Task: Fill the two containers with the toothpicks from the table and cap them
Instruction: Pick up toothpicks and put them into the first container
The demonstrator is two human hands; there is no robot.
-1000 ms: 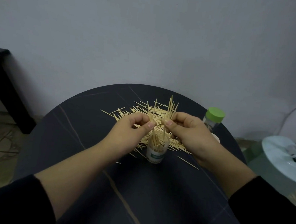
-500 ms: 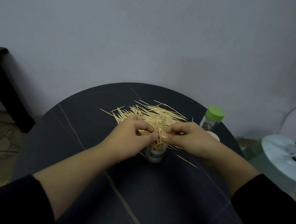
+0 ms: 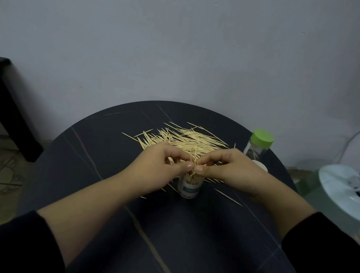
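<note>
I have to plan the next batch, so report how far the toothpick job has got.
Done: the green-lidded container stands capped at the right. In hand: the left hand and right hand pinch toothpicks over the open container. Left: the loose pile behind, then the white cap.

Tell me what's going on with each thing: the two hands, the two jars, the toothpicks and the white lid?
Left hand: pinches the held toothpicks.
Right hand: pinches the same bundle.
Open jar: upright, uncapped, under both hands, toothpicks standing inside.
Green-capped jar: upright, cap on.
Loose toothpicks: scattered on the table.
White lid: off, lying on the table.
</note>
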